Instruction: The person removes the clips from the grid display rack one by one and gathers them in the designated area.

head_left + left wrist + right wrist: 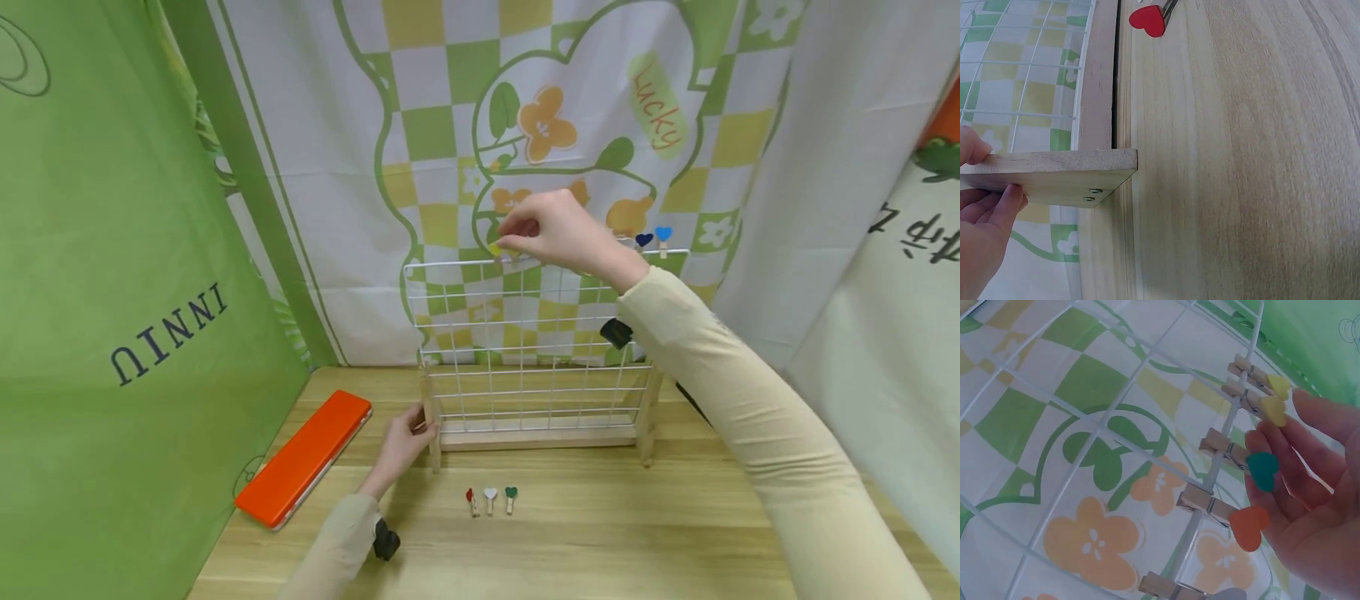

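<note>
A white wire grid rack (525,350) stands upright in a wooden frame on the table. My right hand (516,236) is up at its top wire, fingertips pinching a yellow heart clip (1270,407). In the right wrist view, another yellow clip (1276,386), a teal clip (1263,470) and an orange clip (1247,526) hang on the same wire, with my fingers (1310,456) just behind them. A dark blue clip (643,240) and a light blue clip (663,235) sit at the wire's right end. My left hand (415,429) grips the rack's left wooden foot (1060,175).
Red (471,501), white (490,498) and green (511,497) heart clips lie in a row on the wooden table (600,533) before the rack. An orange case (303,457) lies at the left. Cloth backdrops hang close behind and at both sides.
</note>
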`<state>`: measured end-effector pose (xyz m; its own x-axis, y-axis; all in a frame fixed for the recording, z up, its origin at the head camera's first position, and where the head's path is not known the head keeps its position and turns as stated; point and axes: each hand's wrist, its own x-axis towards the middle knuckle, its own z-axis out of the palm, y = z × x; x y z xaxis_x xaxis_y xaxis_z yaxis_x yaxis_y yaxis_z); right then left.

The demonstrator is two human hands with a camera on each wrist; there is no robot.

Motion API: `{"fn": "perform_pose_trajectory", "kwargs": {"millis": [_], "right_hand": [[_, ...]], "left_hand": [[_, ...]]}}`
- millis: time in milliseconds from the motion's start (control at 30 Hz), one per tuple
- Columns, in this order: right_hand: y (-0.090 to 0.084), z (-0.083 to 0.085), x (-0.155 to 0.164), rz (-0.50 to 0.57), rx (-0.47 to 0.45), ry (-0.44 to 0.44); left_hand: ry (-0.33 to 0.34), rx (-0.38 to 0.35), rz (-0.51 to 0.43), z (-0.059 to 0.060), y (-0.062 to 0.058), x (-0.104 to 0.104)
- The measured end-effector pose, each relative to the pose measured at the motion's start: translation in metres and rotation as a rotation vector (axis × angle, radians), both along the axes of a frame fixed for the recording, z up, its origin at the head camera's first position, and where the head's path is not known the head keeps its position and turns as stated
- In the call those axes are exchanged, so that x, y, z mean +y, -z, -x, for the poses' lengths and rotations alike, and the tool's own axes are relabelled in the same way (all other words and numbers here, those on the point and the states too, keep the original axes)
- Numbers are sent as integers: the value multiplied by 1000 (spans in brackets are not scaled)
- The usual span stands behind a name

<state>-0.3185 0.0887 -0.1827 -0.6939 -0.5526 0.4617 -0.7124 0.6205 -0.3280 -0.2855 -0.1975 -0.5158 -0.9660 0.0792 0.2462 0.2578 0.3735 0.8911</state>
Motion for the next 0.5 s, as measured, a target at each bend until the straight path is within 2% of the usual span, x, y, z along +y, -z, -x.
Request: {"fn": "perform_pose_trajectory", "kwargs": {"millis": [100,500], "right_hand": [[2,4,-3,-19,-1,-1],[6,5,-12,3,131,-23]], "left_hand": [[2,-7,-12,0,1,0],[-8,-12,-2,0,-1,1]]}}
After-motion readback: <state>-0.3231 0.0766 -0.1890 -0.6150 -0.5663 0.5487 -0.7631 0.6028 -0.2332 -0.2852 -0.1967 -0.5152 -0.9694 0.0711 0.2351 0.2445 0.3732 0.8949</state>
